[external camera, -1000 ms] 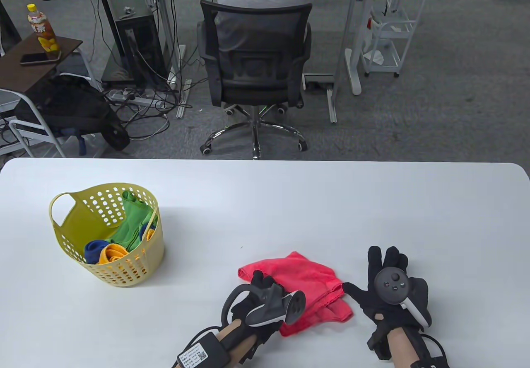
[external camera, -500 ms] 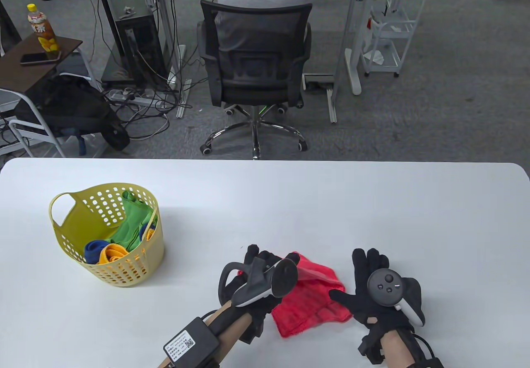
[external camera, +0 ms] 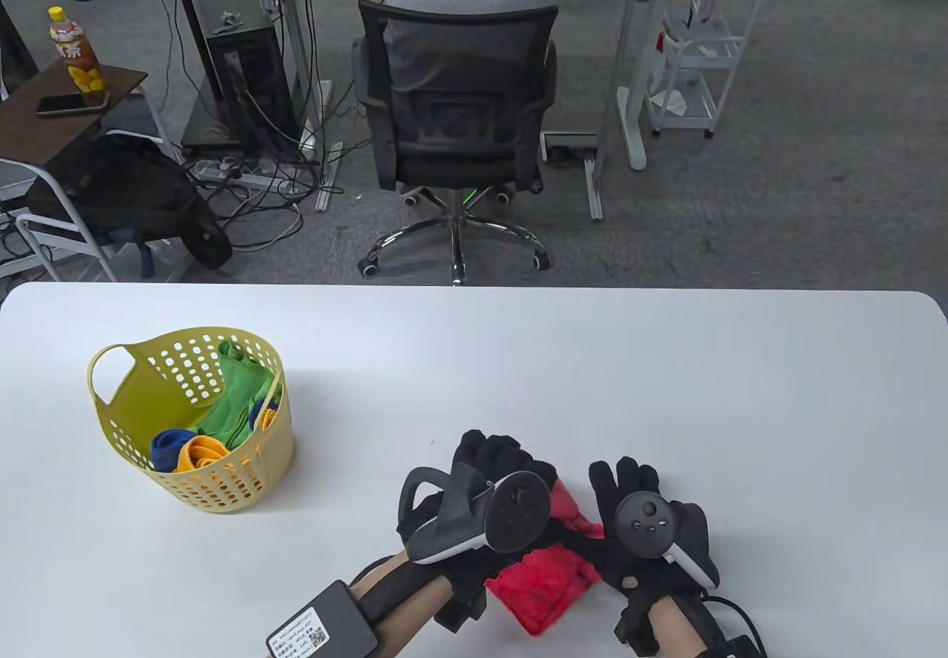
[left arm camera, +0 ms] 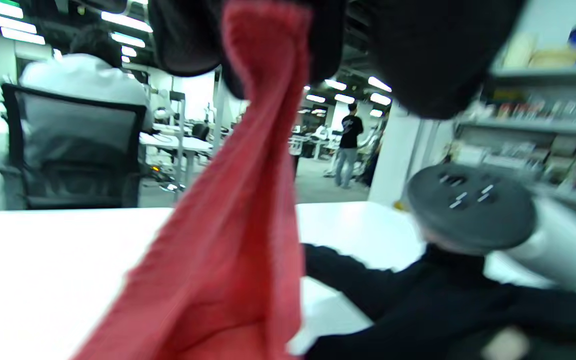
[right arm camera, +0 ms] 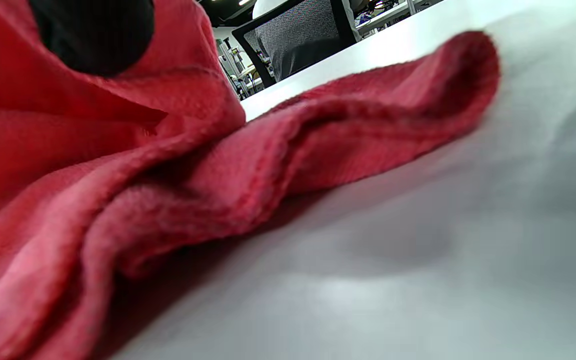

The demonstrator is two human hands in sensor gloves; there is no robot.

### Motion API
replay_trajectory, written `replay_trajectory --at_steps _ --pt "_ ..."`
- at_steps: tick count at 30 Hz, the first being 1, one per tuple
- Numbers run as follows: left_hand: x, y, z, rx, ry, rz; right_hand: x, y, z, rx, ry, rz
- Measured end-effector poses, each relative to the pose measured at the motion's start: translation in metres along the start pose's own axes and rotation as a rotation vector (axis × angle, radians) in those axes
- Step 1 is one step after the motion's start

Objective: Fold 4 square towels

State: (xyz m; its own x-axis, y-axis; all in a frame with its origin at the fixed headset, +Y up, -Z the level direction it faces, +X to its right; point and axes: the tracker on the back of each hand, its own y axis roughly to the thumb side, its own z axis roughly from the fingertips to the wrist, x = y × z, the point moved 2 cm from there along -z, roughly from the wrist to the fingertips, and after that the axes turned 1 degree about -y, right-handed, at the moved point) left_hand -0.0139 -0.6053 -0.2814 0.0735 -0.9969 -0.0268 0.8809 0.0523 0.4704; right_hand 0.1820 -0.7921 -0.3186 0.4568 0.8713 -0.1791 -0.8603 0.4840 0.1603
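A red towel lies crumpled near the table's front edge, mostly covered by both gloved hands. My left hand pinches a fold of it. In the left wrist view the red towel hangs down from the curled fingers above the table. My right hand lies over the towel's right side with straight fingers and its thumb stretched to the left. In the right wrist view a black fingertip rests on the bunched red towel.
A yellow perforated basket stands at the table's left, holding green, blue and orange towels. Beyond the far edge a person sits in a black office chair.
Both hands have moved closer together. The left hand went forward and right, lifting a fold of the red towel; the right hand slid left onto the towel, which now shows less.
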Motion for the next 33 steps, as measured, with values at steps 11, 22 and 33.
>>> replay_trajectory --at_steps 11,22,33 --pt "-0.05 -0.002 -0.011 -0.124 0.211 0.019 -0.006 0.016 0.005 -0.043 0.054 -0.079" --pt "-0.128 -0.056 0.023 -0.434 0.545 -0.252 0.036 -0.014 0.008 -0.114 -0.098 -0.218" --pt "-0.117 -0.166 0.064 -0.63 0.474 -0.042 0.145 -0.023 0.054 0.335 -0.237 -0.697"
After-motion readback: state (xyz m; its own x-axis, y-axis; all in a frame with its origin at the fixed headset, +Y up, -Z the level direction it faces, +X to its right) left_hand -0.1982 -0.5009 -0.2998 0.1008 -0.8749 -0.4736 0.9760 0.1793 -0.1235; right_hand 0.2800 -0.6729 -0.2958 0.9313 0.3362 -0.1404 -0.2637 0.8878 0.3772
